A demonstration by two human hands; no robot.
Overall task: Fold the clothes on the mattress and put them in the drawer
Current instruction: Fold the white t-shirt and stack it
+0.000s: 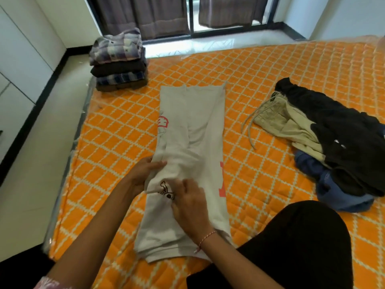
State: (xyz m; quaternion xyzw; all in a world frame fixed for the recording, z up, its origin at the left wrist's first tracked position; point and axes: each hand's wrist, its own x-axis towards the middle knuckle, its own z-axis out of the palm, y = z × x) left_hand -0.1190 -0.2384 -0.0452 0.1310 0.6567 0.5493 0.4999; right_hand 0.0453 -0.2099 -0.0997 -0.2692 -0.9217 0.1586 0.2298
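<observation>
- I'm seeing a black-trousered knee (302, 243) sitting closest to the camera, resting on the mattress (270, 76) by its near edge.
- Right hand (192, 207) is lying knuckles-up on the grey T-shirt (195, 126), fingers curling and pinching the cloth next to a black print. A red thread bracelet (205, 239) is sitting on that wrist.
- Left hand (143, 174) is gripping a bunched fold at the shirt's left edge, thumb on top.
- The shirt is lying lengthwise in the middle of the mattress, sides folded in, hem at the near edge, red print showing on both sides.
- A stack of folded clothes (119, 63) is sitting at the far left corner, plaid piece on top.
- An unfolded pile (333, 147) is lying toward the right edge: black, beige with a drawstring, blue underneath.
- Curtains (166, 13) are hanging past the far edge.
</observation>
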